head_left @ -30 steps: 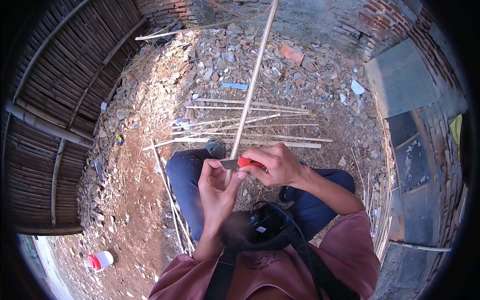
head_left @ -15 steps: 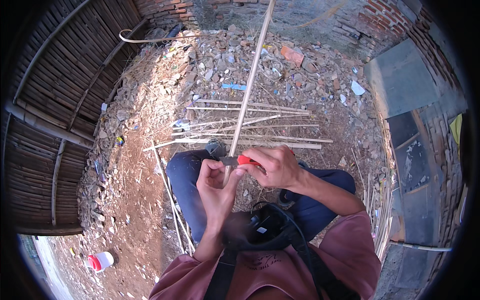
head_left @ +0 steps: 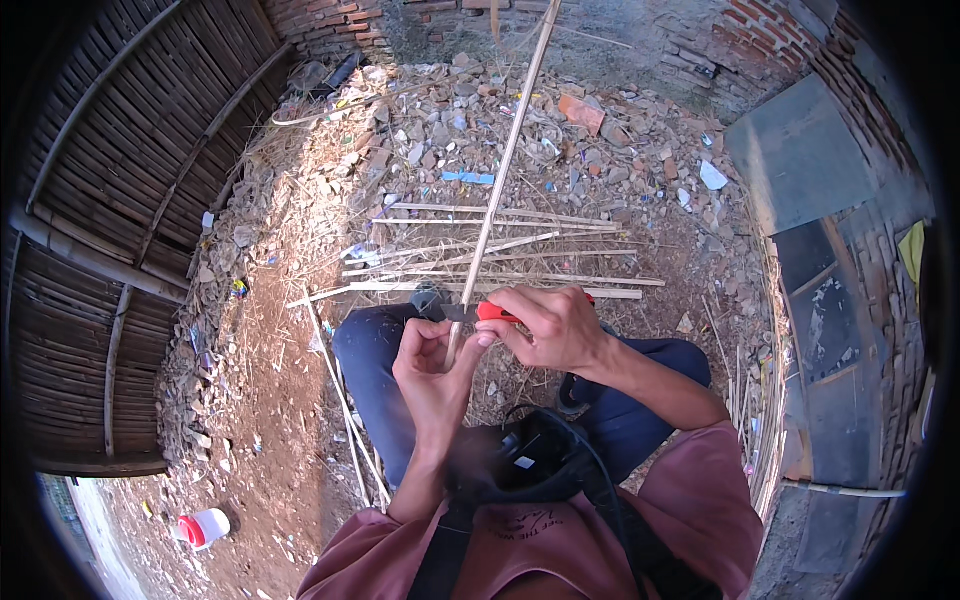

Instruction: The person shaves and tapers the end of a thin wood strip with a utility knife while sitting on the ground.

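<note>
A long, pale bamboo strip (head_left: 505, 165) runs from between my knees away toward the far wall. My left hand (head_left: 433, 375) is closed around its near end, thumb and fingers pinching it. My right hand (head_left: 555, 330) grips a red-handled knife (head_left: 493, 311), whose dark blade lies across the strip, close to my left thumb and fingertips. A thin, curved sliver (head_left: 330, 112) hangs over the rubble at the far left; where it joins anything is hard to make out.
Several bamboo strips (head_left: 570, 281) lie crosswise on the ground beyond my knees, with more beside my left leg. Broken brick and stone rubble (head_left: 470, 110) reaches the brick wall. A slatted bamboo panel (head_left: 100, 140) stands left, and a white container with a red lid (head_left: 207, 528) lies near it.
The bamboo strip's far end has swung slightly right. The curved sliver at the far left has shifted down and right. Both hands keep their grips, and the knife has barely moved.
</note>
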Motion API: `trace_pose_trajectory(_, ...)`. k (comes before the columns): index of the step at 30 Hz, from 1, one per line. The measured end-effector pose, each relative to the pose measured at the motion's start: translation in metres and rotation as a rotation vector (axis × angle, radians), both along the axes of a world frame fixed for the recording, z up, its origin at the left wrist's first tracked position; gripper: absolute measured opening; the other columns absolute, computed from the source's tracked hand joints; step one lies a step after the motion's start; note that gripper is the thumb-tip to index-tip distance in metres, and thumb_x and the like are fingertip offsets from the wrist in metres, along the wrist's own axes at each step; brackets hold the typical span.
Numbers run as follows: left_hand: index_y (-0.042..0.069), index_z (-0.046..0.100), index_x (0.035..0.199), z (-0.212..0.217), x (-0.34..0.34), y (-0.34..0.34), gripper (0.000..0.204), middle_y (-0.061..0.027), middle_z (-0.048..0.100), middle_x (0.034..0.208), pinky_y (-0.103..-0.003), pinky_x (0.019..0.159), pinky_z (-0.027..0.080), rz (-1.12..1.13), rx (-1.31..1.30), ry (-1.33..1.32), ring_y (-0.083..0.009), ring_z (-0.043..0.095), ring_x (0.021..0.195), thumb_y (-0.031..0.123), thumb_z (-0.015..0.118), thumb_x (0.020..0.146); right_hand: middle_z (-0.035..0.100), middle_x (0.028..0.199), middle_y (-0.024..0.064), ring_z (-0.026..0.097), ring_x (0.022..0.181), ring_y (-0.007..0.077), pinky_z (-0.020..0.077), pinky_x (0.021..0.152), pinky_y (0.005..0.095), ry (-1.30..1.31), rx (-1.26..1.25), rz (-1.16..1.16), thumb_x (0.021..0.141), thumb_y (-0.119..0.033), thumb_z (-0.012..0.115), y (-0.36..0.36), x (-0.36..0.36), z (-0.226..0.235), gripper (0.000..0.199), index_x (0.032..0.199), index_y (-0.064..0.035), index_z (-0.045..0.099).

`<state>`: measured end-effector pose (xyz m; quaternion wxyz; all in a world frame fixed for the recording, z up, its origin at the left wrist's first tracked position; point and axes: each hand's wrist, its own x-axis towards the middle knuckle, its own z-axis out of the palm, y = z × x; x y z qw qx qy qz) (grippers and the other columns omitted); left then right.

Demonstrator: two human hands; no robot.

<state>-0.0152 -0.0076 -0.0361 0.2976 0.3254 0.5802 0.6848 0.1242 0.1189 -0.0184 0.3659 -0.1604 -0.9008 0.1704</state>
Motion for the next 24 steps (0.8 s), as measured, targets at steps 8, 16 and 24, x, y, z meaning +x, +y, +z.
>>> trace_pose_trajectory(8,0.001,0.058,0.098,0.002,0.002,-0.010,0.030,-0.0054,0.073,0.095,-0.020,0.071,0.052,0.020,-0.045,0.019,-0.0038,0.064,0.083,0.002,0.087,0.088,0.076,0.082,0.0044,0.073,0.063,0.0244,0.0546,0.053,0.0371,0.018,-0.005,-0.097,0.095,-0.027,0.076,0.017,0.003,0.017,0.018,0.100,-0.0114,0.069)
trace_pose_trajectory(16,-0.001,0.052,0.098,-0.006,0.000,-0.022,0.029,-0.0119,0.074,0.103,-0.024,0.084,0.052,-0.016,-0.118,-0.005,-0.0088,0.066,0.095,-0.001,0.081,0.093,0.077,0.082,0.0081,0.075,0.066,0.0273,0.0555,0.056,0.0387,0.044,-0.076,-0.122,0.096,-0.031,0.075,0.032,0.007,0.012,0.022,0.102,-0.0105,0.071)
trace_pose_trajectory(24,0.001,0.050,0.096,-0.011,0.000,-0.032,0.031,-0.0129,0.074,0.105,-0.023,0.081,0.051,-0.006,-0.183,0.024,-0.0087,0.063,0.094,0.001,0.081,0.094,0.075,0.080,0.0123,0.074,0.065,0.0305,0.0558,0.057,0.0407,0.087,-0.108,-0.174,0.098,-0.028,0.074,0.052,0.010,0.012,0.022,0.104,-0.0078,0.072)
